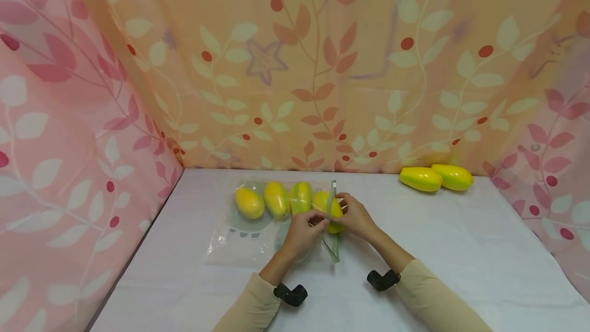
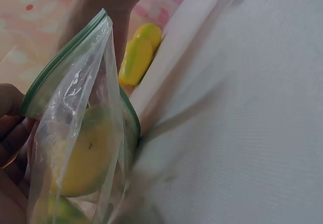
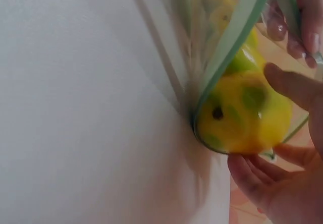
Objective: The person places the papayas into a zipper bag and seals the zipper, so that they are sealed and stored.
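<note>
A clear zip bag (image 1: 221, 251) with a green-edged mouth lies on the table, its mouth towards the right. Three yellow-green mangoes, among them one (image 1: 250, 203) at the far left, sit in a row inside it. My left hand (image 1: 300, 233) pinches the green rim of the bag and holds it up. At the opening, my right hand (image 1: 360, 218) grips another mango (image 3: 247, 113) with thumb and fingers. The right wrist view shows this mango within the open mouth, the green rim (image 3: 229, 50) passing beside it.
Two more mangoes (image 1: 420, 179) lie together at the back right of the white-covered table (image 1: 461, 250). Patterned cloth (image 1: 295, 65) hangs behind the table and along both sides. A black wrist mount (image 1: 291, 295) sits on each forearm.
</note>
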`<state>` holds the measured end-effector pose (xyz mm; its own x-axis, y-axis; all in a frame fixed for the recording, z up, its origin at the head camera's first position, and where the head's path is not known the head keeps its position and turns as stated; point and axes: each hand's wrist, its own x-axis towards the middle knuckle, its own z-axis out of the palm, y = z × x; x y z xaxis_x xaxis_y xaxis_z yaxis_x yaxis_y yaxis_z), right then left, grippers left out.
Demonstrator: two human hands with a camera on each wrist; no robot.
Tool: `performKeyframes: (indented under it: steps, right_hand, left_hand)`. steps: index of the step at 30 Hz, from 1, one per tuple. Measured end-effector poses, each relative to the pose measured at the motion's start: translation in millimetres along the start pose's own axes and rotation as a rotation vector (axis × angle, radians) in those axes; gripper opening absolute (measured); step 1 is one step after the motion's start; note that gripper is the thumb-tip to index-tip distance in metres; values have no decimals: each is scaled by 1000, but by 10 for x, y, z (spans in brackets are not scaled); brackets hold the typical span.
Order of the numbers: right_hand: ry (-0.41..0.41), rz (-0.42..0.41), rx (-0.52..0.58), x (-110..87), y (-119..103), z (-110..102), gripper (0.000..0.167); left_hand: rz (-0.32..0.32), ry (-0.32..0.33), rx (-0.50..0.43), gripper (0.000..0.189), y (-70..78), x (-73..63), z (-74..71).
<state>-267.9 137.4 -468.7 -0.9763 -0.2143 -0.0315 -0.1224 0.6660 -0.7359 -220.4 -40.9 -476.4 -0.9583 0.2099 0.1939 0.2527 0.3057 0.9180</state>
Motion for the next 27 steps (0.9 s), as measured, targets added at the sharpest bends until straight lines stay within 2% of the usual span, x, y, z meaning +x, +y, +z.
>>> performKeyframes:
  steps: [4, 7, 15, 19, 27]
  right_hand:
    - [-50, 24, 61, -47, 20, -34, 74]
    - [-35, 53, 98, -63, 54, -35, 73]
    - [66, 90, 255, -40, 92, 108, 63]
    - [125, 96, 287, -7, 81, 186, 57]
    - [174, 80, 351, 129, 26, 283, 50]
  left_hand:
    - [10, 9, 26, 17, 4, 6, -8]
    - [13, 7, 38, 17, -8, 10, -4]
    - [15, 4, 42, 17, -38, 17, -1]
    - [26, -14, 41, 18, -63, 21, 0]
    - [14, -40, 22, 20, -69, 41, -21]
